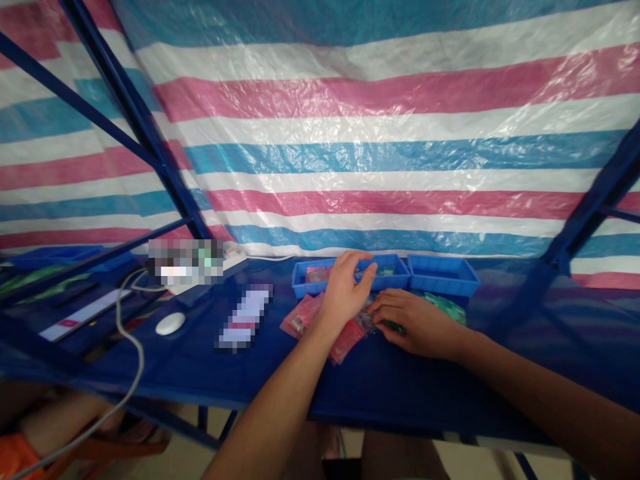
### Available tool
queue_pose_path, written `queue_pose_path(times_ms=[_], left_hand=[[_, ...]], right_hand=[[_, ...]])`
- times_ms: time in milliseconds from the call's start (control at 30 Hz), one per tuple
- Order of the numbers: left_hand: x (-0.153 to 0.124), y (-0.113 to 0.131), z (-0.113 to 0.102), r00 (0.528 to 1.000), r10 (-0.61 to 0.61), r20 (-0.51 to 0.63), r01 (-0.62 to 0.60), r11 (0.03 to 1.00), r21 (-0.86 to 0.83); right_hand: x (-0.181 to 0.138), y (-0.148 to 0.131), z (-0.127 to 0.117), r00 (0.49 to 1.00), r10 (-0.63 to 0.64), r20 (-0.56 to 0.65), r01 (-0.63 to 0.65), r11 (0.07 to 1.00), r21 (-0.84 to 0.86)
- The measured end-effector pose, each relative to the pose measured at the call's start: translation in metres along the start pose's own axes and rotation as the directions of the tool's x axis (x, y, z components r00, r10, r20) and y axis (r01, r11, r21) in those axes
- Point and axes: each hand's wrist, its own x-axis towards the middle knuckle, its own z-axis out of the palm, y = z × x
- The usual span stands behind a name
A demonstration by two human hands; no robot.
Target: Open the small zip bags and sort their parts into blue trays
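My left hand is over the near edge of a blue bin, its fingers stretched forward and thumb apart, with nothing seen in it. Red-tinted plastic packets lie in a loose pile below and beside that wrist. My right hand rests low over the table just right of the pile, its fingers bent around a small dark green piece that I cannot make out. Clear packaging shows by its fingertips. Green packets lie behind the right hand. Inside the left bin are red and green packets.
A second blue bin stands at the right of the first. Leftward on the blue table lie a blurred phone, a white oval object and a white cable. Blue metal posts frame a striped tarp. Another person's limb shows lower left.
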Motion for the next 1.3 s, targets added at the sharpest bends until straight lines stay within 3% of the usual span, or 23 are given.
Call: queue_pose_path(times_ms=[100,167,333,433,533,733,1033,1300], left_hand=[[0.0,0.0,-0.001,1.0,-0.012,0.012,0.013,1.0,-0.022],[0.0,0.002,-0.002,0.999,-0.035,0.034,0.037,0.998,-0.058],[-0.002,0.01,-0.002,0.976,-0.027,0.216,0.074,0.975,-0.209],[-0.005,0.009,0.003,0.954,-0.032,0.297,0.1,0.971,-0.217],[-0.006,0.002,0.009,0.951,-0.056,0.305,0.124,0.97,-0.21],[-0.003,-0.001,0.009,0.97,-0.064,0.233,0.117,0.968,-0.221],[-0.004,0.002,0.008,0.972,-0.073,0.222,0.138,0.946,-0.292],[-0.005,0.004,0.01,0.965,-0.079,0.25,0.181,0.893,-0.413]], right_hand=[[-0.001,0.003,-0.002,0.995,0.045,-0.088,-0.041,0.998,0.045],[-0.003,0.006,-0.004,0.976,0.138,-0.169,-0.121,0.987,0.109],[-0.008,0.017,-0.006,0.823,0.478,-0.306,-0.361,0.857,0.367],[-0.008,0.023,-0.005,0.734,0.596,-0.325,-0.362,0.748,0.556],[-0.008,0.029,-0.003,0.693,0.641,-0.33,-0.317,0.682,0.659],[-0.008,0.034,0.003,0.705,0.646,-0.292,-0.274,0.628,0.728],[-0.007,0.029,0.006,0.762,0.587,-0.274,-0.267,0.67,0.692],[-0.006,0.024,0.005,0.743,0.609,-0.277,-0.281,0.66,0.697]])
